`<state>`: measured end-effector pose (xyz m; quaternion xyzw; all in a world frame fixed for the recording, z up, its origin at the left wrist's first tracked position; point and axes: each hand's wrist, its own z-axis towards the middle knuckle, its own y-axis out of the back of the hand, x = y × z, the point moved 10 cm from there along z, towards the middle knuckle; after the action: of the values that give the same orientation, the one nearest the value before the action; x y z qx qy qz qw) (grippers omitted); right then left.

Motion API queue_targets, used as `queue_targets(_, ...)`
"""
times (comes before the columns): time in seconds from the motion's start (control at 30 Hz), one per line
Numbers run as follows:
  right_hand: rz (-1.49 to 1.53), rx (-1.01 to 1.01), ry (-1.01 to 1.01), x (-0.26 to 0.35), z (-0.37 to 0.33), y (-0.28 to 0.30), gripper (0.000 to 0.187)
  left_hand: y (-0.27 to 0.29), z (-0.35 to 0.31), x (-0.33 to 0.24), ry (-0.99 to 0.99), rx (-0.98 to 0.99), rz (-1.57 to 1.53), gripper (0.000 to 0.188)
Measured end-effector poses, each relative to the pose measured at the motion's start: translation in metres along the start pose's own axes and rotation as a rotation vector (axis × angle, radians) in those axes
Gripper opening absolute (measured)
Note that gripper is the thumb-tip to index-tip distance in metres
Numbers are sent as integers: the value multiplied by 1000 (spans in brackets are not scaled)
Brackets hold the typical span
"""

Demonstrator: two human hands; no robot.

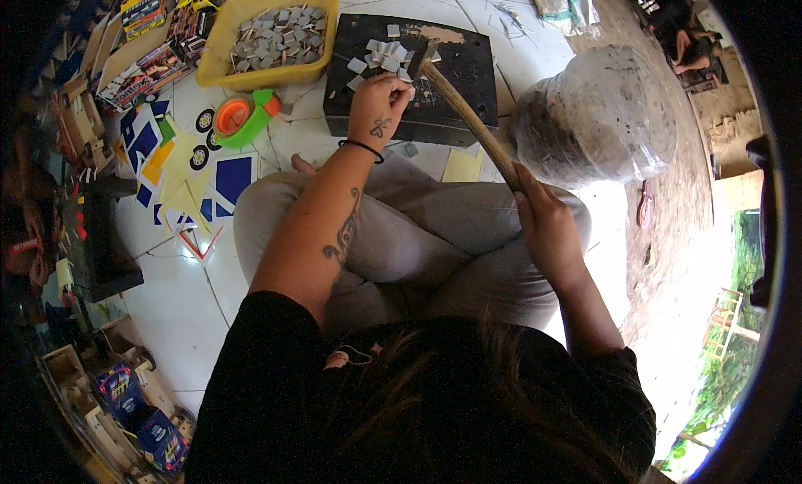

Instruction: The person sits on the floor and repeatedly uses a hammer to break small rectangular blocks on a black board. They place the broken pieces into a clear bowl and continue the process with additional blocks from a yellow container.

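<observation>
My right hand [543,221] is closed round the lower end of a hammer's wooden handle [469,112]. The hammer reaches up and left, its head over a low black box [464,83]. On that box's near part, close to the hammer head, my left hand [380,98] is closed in a pinch; whatever its fingers hold is hidden. Several small grey square pieces [391,64] lie loosely beyond my left hand on the box top. A light-brown worn patch [439,35] marks the box's far side.
A yellow tub [219,76] full of grey squares stands far left. Nearer are a green-and-orange container [266,125], black toy wheels [199,157] and cut coloured sheets [234,182]. Cartons [150,70] stand at far left. A large plastic-wrapped grey bundle [597,116] stands right.
</observation>
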<state>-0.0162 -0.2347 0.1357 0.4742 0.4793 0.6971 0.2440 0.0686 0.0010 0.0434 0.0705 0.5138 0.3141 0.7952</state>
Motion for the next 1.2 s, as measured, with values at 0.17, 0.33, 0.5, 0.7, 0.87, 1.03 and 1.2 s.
queue_targets(0.17, 4, 20, -67, -6, -1, -1, 40, -1, 1, 1, -31, -3, 10, 14)
queue_targets(0.33, 20, -9, -2, -4, -1, -3, 44, -2, 0, 6, 35, 2, -28, 14)
queue_targets(0.5, 74, 56, -44, -13, -3, -13, 42, -2, -1, 6, 12, 12, 0, 14)
queue_targets(0.7, 334, -42, -109, -45, 35, -17, 44, -5, -1, 10, 73, 55, 27, 15)
queue_targets(0.87, 206, -68, -122, -78, 68, -58, 61, 16, 2, 3, 84, -44, -18, 16)
queue_targets(1.03, 97, -171, -135, -72, 63, -70, 69, 85, 37, 53, 299, -224, 0, 24)
queue_targets(1.2, -92, -266, 226, -1, 115, -41, 50, 131, 67, 28, 6, -453, 616, 46)
